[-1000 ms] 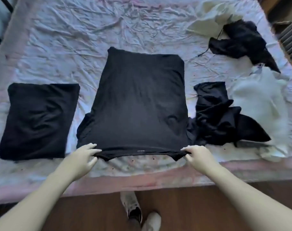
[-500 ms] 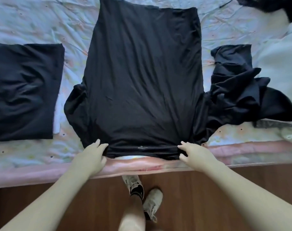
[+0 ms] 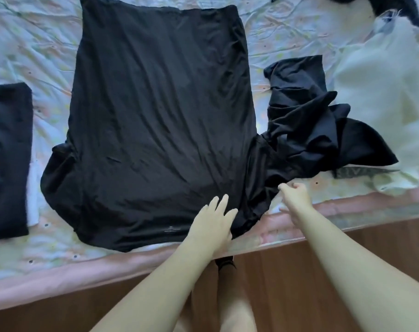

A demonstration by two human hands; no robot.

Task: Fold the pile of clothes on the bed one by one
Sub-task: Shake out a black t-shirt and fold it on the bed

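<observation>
A black shirt [image 3: 160, 121] lies spread flat on the bed [image 3: 36, 267], its neckline end at the near edge. My left hand [image 3: 213, 221] rests flat and open on the shirt's near right corner, fingers apart. My right hand [image 3: 296, 195] is curled at the edge of the shirt's right sleeve [image 3: 261, 188], pinching the fabric. A folded black garment [image 3: 7, 159] lies at the left. To the right sit a crumpled black garment [image 3: 304, 116] and a white fluffy garment [image 3: 381, 104].
Another black garment [image 3: 395, 6] shows at the top right corner. The bed's pink edge [image 3: 347, 212] runs across in front of me. Below it is wooden floor [image 3: 287, 271], with my leg and dark sock [image 3: 225, 262] close to the bed.
Both hands let go of the shirt's near hem. The left hand slid right and flattened on the shirt's corner. The right hand moved right to the sleeve. The view shifted left and closer.
</observation>
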